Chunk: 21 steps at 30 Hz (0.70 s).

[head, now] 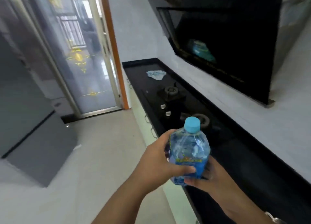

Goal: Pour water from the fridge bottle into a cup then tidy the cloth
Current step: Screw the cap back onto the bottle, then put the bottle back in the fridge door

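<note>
Both-hand grip, left hand (156,158) and right hand (208,176) wrapped around capped bottle (189,149) beside the table (252,164); cloth (156,74) far end, no cup seen; slick plastic could slip mid-handover.

Two bare forearms are seen entering from the near edge, with no sleeves reaching the wrists. The left hand (158,159) is unadorned, and no ring is seen on its fingers. On the wrist of the right hand (207,178), at the near right corner, a silvery metal watch band (274,219) is worn, partly cut off by the edge.
</note>
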Motion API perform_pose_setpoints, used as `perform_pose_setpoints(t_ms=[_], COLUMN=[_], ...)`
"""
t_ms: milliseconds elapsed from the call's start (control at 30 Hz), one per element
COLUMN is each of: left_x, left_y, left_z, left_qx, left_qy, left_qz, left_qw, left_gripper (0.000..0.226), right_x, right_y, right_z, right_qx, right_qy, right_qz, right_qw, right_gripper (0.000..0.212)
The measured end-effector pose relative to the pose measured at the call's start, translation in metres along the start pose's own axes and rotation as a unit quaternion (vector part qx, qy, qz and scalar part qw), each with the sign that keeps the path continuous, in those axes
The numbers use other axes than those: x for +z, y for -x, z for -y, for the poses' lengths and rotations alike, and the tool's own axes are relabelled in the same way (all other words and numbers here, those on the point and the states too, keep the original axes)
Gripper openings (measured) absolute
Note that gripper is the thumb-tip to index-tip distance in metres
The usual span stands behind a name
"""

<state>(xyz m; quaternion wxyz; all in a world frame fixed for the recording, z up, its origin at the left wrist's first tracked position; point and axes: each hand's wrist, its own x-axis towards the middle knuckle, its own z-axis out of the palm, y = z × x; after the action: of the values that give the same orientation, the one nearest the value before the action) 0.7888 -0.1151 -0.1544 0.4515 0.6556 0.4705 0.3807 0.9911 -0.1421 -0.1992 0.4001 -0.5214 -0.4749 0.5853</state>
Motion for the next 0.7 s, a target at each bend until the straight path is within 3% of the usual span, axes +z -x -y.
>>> perform_pose_setpoints(t_ms=[267, 700], left_x=[-0.160, -0.401], left_y=[0.045, 0.109], left_z=[0.050, 0.109], left_qx=[-0.054, -0.087], left_qy=[-0.020, -0.050], left_qz=[-0.162, -0.304], left_qw=[0.985, 0.947], left_gripper=[0.089, 0.085], right_x=[0.168, 0.440], right_y=[-0.091, -0.190], right_z=[0.020, 0.053], right_qx=[-0.017, -0.020], right_qy=[0.053, 0.076], right_qz=[0.138, 0.273], right_qw=[0.989, 0.959], right_gripper=[0.073, 0.072])
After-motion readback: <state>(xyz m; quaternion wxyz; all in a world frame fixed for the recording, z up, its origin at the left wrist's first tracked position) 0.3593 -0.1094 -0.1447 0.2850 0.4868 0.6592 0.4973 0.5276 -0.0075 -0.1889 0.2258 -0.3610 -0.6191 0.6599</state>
